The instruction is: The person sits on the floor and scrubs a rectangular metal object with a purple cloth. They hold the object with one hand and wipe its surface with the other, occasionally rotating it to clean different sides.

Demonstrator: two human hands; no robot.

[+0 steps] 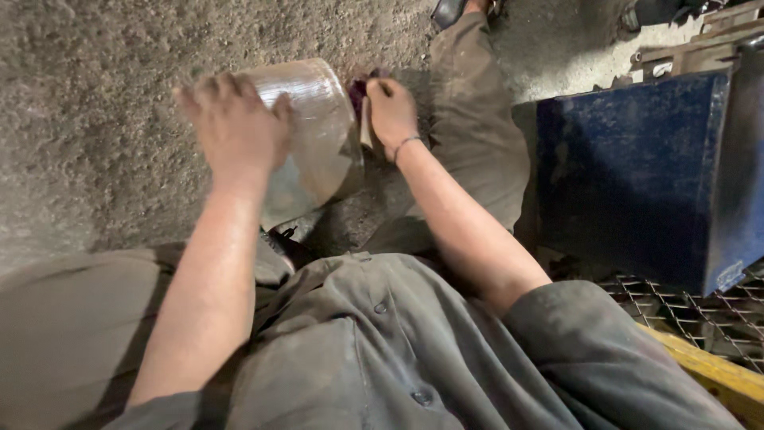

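A shiny round metal vessel lies tilted on the rough concrete floor between my legs. My left hand grips its near rim and side, fingers spread over the metal; the hand is blurred. My right hand presses a small pale and dark red pad against the vessel's far right side. A thin band circles my right wrist.
A big blue metal box stands at the right. Wire mesh and a yellow bar lie below it. My right leg stretches forward, with a dark shoe at the top. More metal pieces sit at the top right.
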